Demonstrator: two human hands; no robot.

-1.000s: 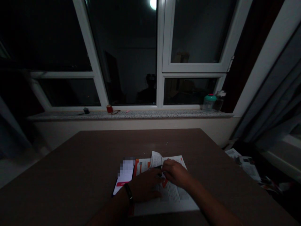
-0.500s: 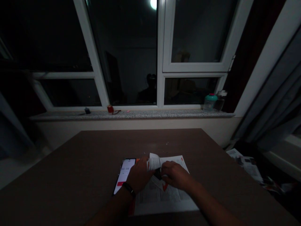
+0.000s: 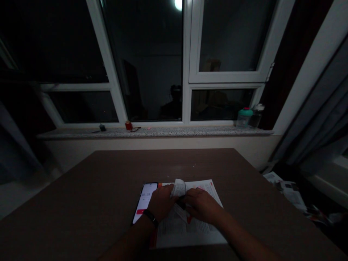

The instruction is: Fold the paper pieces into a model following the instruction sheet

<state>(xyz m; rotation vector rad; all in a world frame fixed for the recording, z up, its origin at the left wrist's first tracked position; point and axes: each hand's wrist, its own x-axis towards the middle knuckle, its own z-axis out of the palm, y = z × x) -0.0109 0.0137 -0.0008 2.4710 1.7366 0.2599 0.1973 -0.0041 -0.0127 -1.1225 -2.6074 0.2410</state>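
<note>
A printed page or magazine (image 3: 190, 235) lies on the brown table (image 3: 122, 165). Above its upper middle, my left hand (image 3: 162, 201) pinches the left side of a curled printed paper piece (image 3: 178, 188). My right hand (image 3: 202, 203) has its fingers closed on the right side of that same piece. A dark patch and an orange-red corner show between and below the hands; the fingertips are partly hidden. Left of my left hand lies a phone (image 3: 145, 198) with a lit white screen and a red button.
Small white scraps (image 3: 194, 165) lie farther back on the table. Along the window sill (image 3: 174, 132) stand a red jar (image 3: 128, 125), a small dark bottle (image 3: 102, 127) and a teal-lidded container (image 3: 244, 117). Papers (image 3: 292, 195) lie in a heap beyond the table's right side.
My right hand has shifted slightly left, closer to my left hand, and the curled paper sits a little lower. The view has moved slightly.
</note>
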